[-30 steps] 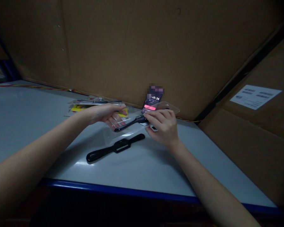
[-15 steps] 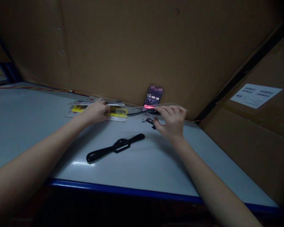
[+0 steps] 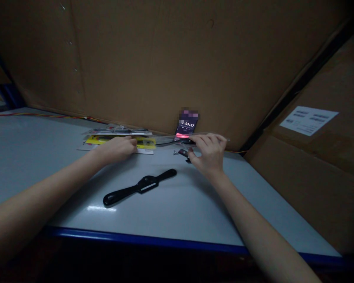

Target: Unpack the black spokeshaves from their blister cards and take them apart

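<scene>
My left hand (image 3: 118, 150) has its fingers closed at the near edge of a yellow-carded clear plastic package (image 3: 146, 142), over a small pile; its fingertips are partly hidden. My right hand (image 3: 209, 154) pinches the clear right end of the package, where a dark, slim item (image 3: 169, 143) shows through the plastic. Just below that end lie small black and metal parts (image 3: 183, 153), partly behind my right thumb. Nearer to me, a black spokeshave body (image 3: 147, 181) rests at a slant on the table, touched by neither hand.
More flat packages (image 3: 120, 130) lie behind the yellow one. A phone (image 3: 186, 125) with a running timer leans on the cardboard wall (image 3: 141, 59). Twisted red and yellow wires (image 3: 47, 115) run along the back. The grey table (image 3: 177, 212) has a blue front edge (image 3: 135, 237).
My left hand has come down from the rear packages to the near edge of the yellow-carded one. My right hand keeps its hold. The whole view has shifted slightly.
</scene>
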A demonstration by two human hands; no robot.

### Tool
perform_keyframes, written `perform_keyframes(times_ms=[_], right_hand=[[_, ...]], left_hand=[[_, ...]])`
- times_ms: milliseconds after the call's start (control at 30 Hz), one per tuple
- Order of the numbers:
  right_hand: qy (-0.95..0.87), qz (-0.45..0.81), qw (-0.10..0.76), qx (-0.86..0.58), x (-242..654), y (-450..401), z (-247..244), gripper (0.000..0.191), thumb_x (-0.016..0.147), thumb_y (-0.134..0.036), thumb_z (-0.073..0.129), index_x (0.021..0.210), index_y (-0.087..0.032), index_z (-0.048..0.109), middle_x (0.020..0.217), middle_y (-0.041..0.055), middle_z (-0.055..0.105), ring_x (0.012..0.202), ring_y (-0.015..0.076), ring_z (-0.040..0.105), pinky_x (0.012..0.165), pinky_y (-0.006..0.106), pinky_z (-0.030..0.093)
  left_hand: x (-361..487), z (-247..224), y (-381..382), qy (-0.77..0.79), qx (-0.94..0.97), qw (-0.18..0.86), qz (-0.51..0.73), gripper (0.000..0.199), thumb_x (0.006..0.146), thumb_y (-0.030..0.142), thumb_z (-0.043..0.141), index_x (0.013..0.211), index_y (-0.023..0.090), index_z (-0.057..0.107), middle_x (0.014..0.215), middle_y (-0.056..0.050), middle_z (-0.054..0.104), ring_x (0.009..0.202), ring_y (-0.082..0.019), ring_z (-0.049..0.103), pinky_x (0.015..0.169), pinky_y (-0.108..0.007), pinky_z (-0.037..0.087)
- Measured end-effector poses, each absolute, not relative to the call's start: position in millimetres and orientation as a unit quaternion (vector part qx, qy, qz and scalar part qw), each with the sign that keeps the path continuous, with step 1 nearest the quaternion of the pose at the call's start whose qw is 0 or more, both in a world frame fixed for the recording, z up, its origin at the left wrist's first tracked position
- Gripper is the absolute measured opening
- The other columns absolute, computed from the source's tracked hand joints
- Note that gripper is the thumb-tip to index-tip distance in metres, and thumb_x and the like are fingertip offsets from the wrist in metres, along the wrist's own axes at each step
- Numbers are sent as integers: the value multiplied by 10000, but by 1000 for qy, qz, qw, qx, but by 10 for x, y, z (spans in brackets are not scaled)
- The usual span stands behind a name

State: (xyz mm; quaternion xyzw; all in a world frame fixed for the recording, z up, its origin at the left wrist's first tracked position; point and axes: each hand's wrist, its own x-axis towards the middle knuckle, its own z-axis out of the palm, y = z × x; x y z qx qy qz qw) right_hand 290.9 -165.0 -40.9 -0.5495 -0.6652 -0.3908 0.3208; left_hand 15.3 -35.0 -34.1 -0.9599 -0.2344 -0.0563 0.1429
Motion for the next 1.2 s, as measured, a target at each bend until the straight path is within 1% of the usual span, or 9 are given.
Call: perform_keyframes(times_ms=[100, 233, 400, 567, 733, 867, 1000, 1100, 1200], right_hand=[[-665, -393, 318, -550, 2907, -1657, -398, 261, 737, -237, 557, 990, -209, 615, 975, 29, 679, 926, 225, 521, 883, 411, 255], [-665, -395, 316, -549, 2900, -1664, -383, 261, 747, -236, 533, 992, -209, 617, 971, 35, 681, 919, 223, 522, 875, 417, 256], [-662, -392, 327, -548, 2891, -1674, -378, 267, 735, -214, 549, 996, -219, 608, 977, 28, 679, 908, 226, 532, 877, 413, 248], [-666, -389, 331, -544, 2902, -1669, -386, 262, 725, -211, 565, 984, -220, 603, 967, 28, 681, 912, 231, 538, 877, 409, 245], [-679, -382, 318, -540, 2904, -1667, -386, 270, 719, -202, 556, 984, -216, 605, 950, 18, 679, 907, 221, 536, 879, 405, 246], [-686, -369, 303, -550, 2887, -1680, -361, 277, 712, -190, 548, 981, -220, 607, 949, 24, 675, 925, 224, 527, 878, 402, 241], [-678, -355, 286, -577, 2920, -1670, -328, 220, 703, -209, 558, 916, -210, 614, 889, 22, 671, 883, 217, 526, 857, 395, 248], [-667, -351, 282, -594, 2970, -1647, -321, 184, 703, -231, 572, 879, -203, 617, 852, 22, 669, 859, 215, 529, 852, 394, 255], [-665, -365, 276, -590, 2986, -1637, -335, 214, 714, -214, 569, 921, -206, 618, 901, 25, 674, 902, 222, 526, 867, 401, 245]], left_hand=[[168, -418, -407, -190, -959, 202, -50, 301, 860, 107, 359, 899, 102, 657, 918, -154, 620, 863, -224, 549, 743, -317, 417], [156, -439, -397, -190, -950, 244, -53, 278, 872, 120, 363, 893, 123, 641, 927, -148, 617, 907, -246, 537, 810, -363, 392], [117, -343, -329, -273, -923, 231, -141, 266, 872, 149, 348, 1011, 121, 573, 1015, -177, 601, 962, -273, 552, 843, -381, 380], [119, -188, -304, -339, -915, 170, -138, 226, 876, 237, 354, 996, 153, 525, 923, -150, 648, 829, -252, 606, 703, -317, 414], [162, 14, -354, -394, -888, 182, -152, 354, 910, 374, 267, 1005, 151, 524, 920, -134, 664, 784, -238, 625, 612, -280, 403], [139, 161, -378, -389, -891, 122, -198, 397, 849, 428, 395, 1126, 171, 515, 1029, -104, 651, 855, -236, 622, 664, -276, 420], [72, 235, -427, -327, -913, 65, -234, 372, 839, 405, 418, 1086, 179, 580, 1070, -86, 642, 919, -231, 599, 742, -292, 426], [14, 275, -470, -343, -903, -57, -252, 429, 835, 463, 426, 1099, 170, 593, 1018, -78, 661, 824, -214, 615, 679, -281, 447], [-58, 320, -483, -403, -851, -155, -299, 510, 769, 518, 509, 1134, 172, 595, 1006, -68, 670, 802, -223, 625, 660, -287, 469]])
